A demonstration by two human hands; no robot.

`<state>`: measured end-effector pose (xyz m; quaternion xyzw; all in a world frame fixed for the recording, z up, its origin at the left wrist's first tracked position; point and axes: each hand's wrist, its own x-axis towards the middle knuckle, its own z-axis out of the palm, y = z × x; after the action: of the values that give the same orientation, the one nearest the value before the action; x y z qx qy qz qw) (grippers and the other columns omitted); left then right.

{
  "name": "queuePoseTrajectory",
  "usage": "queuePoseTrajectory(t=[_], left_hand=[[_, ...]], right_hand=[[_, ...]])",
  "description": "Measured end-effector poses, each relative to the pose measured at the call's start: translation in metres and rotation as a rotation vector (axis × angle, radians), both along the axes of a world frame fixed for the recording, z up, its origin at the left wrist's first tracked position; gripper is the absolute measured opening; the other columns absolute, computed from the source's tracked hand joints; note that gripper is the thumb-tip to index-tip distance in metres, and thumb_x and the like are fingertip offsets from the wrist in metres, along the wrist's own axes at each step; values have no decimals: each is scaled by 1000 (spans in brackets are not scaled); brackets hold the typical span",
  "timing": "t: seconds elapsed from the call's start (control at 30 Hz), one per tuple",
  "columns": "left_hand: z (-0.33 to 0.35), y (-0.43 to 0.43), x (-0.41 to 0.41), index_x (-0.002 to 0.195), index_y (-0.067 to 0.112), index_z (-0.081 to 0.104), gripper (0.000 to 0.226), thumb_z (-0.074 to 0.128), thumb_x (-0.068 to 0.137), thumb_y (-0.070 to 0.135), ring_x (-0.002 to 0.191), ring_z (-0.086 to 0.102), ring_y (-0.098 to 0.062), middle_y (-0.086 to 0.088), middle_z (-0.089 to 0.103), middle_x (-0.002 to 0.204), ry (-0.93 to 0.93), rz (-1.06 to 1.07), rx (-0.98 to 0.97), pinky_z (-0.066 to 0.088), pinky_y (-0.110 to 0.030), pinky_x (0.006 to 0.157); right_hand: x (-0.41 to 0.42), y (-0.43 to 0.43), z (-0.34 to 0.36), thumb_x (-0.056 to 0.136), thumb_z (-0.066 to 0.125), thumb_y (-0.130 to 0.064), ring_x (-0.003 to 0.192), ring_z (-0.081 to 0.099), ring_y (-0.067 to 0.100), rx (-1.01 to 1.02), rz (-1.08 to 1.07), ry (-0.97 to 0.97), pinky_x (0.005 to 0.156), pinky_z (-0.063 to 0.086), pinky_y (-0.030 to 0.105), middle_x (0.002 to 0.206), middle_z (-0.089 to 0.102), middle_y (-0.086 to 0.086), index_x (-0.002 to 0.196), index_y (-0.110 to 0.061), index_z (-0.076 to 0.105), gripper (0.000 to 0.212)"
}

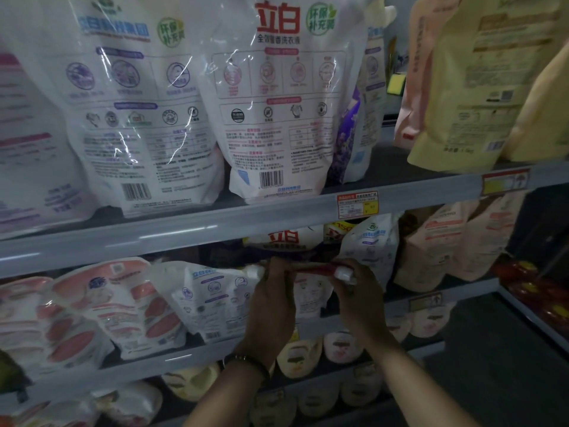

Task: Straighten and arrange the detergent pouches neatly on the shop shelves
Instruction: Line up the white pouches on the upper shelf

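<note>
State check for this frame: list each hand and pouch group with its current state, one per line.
Left hand: gripping held pouch's top edge.
Right hand: gripping same edge by the white cap.
Held pouch: upright, on middle shelf.
Top-shelf white pouches: upright, backs outward.
Orange-patterned pouches: leaning, overlapping.

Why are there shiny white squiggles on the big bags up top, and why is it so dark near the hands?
Head view: light glints off the glossy white pouch; the lower shelf around both hands sits in dim shadow; the left edge looks blurred and the shelves look bent.
</note>
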<state>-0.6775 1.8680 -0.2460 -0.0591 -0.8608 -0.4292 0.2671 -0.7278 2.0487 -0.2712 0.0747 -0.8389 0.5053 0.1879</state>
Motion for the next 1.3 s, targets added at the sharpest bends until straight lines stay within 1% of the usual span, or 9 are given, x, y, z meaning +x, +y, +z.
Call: queuePoseTrajectory(t=[0.17,0.3,0.53,0.67,0.73,0.9,1.0,1.13,1.3], left_hand=[[8,5,-4,109,16,52,9,48,109,8,81,66,-5,5,70,95,20,38,22,52,-20,64],[4,7,-3,111,6,54,8,46,108,4,86,70,-17,-5,73,101,32,40,25,46,-7,67],[3,7,-3,106,10,54,10,48,108,3,83,66,-7,8,68,97,31,30,30,49,-11,67],[10,8,-2,106,18,49,19,47,107,-1,85,57,3,9,66,96,42,31,17,45,-2,70],[14,11,1,108,18,50,19,48,107,-1,85,57,4,11,65,97,49,29,24,45,-1,71],[38,18,5,105,24,49,20,48,109,5,88,61,14,21,61,94,44,31,85,43,-1,73],[50,20,6,104,24,51,16,49,109,9,90,63,11,17,65,91,46,24,144,44,-4,72],[52,24,8,109,22,54,10,51,110,13,86,67,1,13,70,92,47,17,168,51,-16,68],[55,27,13,118,37,48,21,45,112,17,82,68,-6,11,70,94,81,-71,115,56,-29,67]], right_hand=[[3,-3,0,97,74,-20,102,64,9,-75,9,83,90,55,35,103,67,-12,106,-41,62,25],[4,-5,-1,102,68,-23,111,67,2,-169,87,-70,94,54,23,116,71,-8,121,-27,64,20],[4,3,9,106,63,-22,96,67,-10,-230,119,-258,78,47,5,104,75,-16,103,-37,71,18],[7,2,4,109,58,-24,96,74,8,-313,87,-273,83,59,24,99,79,-7,103,-30,76,20],[10,1,5,109,56,-22,97,73,5,-329,70,-250,85,59,24,101,79,-10,105,-32,76,22],[14,3,23,110,54,-27,86,73,17,-329,21,-137,74,57,32,90,77,3,99,-14,76,28],[21,4,41,107,56,-31,75,67,20,-392,31,-99,68,53,25,84,72,14,91,-5,72,34],[32,8,56,109,55,-17,60,57,-2,-444,17,-110,58,45,12,63,63,-10,73,-17,62,36],[45,16,67,108,55,-18,71,67,-8,-495,21,-126,65,51,10,76,75,-18,83,-25,71,30]])
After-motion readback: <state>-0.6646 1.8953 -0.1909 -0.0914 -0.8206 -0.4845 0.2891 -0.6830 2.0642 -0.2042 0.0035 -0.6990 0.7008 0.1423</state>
